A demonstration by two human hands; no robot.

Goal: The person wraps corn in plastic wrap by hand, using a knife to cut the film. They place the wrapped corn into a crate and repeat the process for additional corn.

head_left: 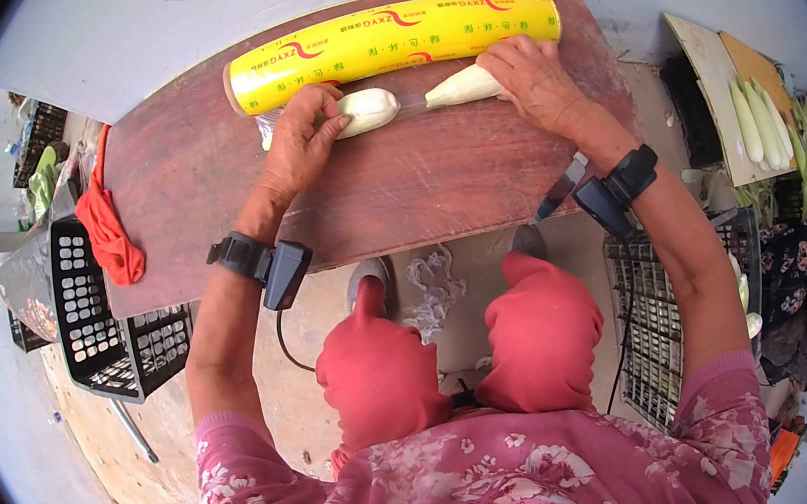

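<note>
The tabletop (395, 182) is reddish-brown with a worn surface. Black plastic crates stand below it on the right (645, 313) and beside its left end (87, 301). A yellow printed cling-film roll (393, 44) lies lengthwise along the far side. A red cloth (106, 228) hangs over the left edge. The left hand (301, 136) has its grip narrowed, thumb and fingers holding the outer end of the left corn ear (371, 110). The right hand (534, 85) has its grip over the outer end of the right corn ear (459, 87). Both ears, apparently corn though kernels are indistinct, lie just before the roll, tips inward and apart.
</note>
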